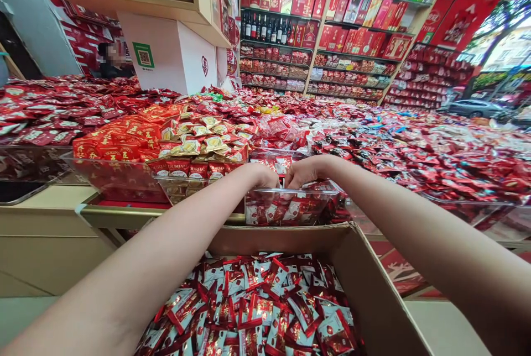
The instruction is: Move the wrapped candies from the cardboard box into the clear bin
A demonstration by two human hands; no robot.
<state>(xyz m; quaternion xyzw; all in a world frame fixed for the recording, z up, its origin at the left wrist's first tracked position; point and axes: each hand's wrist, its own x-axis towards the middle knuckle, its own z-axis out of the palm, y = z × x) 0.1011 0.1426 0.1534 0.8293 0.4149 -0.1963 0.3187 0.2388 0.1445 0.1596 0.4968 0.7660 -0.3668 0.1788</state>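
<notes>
Both hands reach down into a clear plastic bin (pixel 292 197) of small red-and-white wrapped packets. My left hand (pixel 266 177) is at the bin's middle, its fingers curled downward and mostly hidden. Close beside it, my right hand (pixel 305 172) is bent at the wrist, with its fingers folded in among the packets. Whatever either hand grips is out of sight. Below my forearms stands an open cardboard box (pixel 365 278), holding a heap of similar red-and-white packets (pixel 261 306).
Left of the bin are durian-labelled packets (pixel 201 168) and orange-red bags (pixel 128 137) in clear bins. Heaps of wrapped sweets (pixel 415 151) spread to the right. Behind are shelves of boxes and bottles (pixel 265 29). A person (pixel 112 60) is at the back left.
</notes>
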